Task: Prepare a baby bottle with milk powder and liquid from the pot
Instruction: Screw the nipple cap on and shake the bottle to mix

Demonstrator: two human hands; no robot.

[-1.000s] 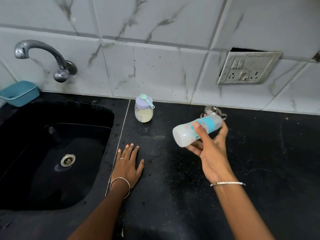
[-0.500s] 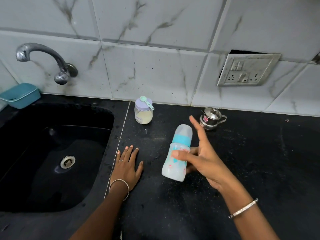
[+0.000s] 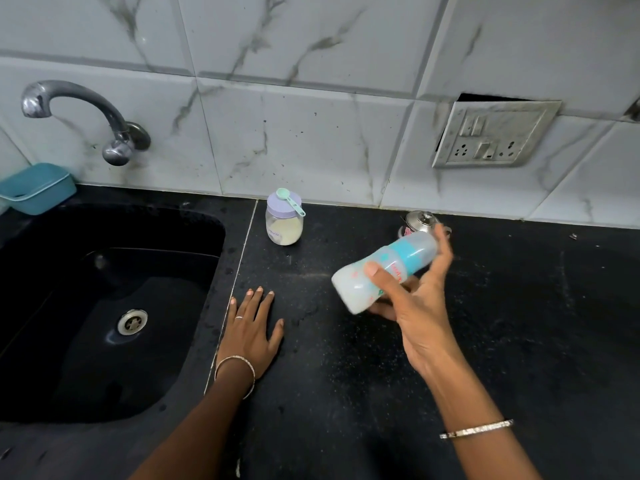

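Note:
My right hand (image 3: 417, 308) grips a capped baby bottle (image 3: 384, 270) with a teal collar, tilted almost on its side above the black counter, its milky white base toward the left. My left hand (image 3: 251, 329) lies flat on the counter beside the sink edge, fingers apart, holding nothing. A small glass jar of milk powder (image 3: 284, 223) with a lilac lid and a teal scoop (image 3: 290, 199) on top stands near the wall. A small steel pot (image 3: 420, 220) with a lid sits behind the bottle, mostly hidden by it.
A black sink (image 3: 104, 306) with a steel drain fills the left side, under a wall tap (image 3: 86, 116). A teal tub (image 3: 36, 187) sits at the sink's far left corner. A switch and socket plate (image 3: 491, 133) hangs on the tiled wall.
The bottle went from tilted a second ago to nearly upright and lower, and is now tilted up to the right again in my right hand. My left hand stayed flat.

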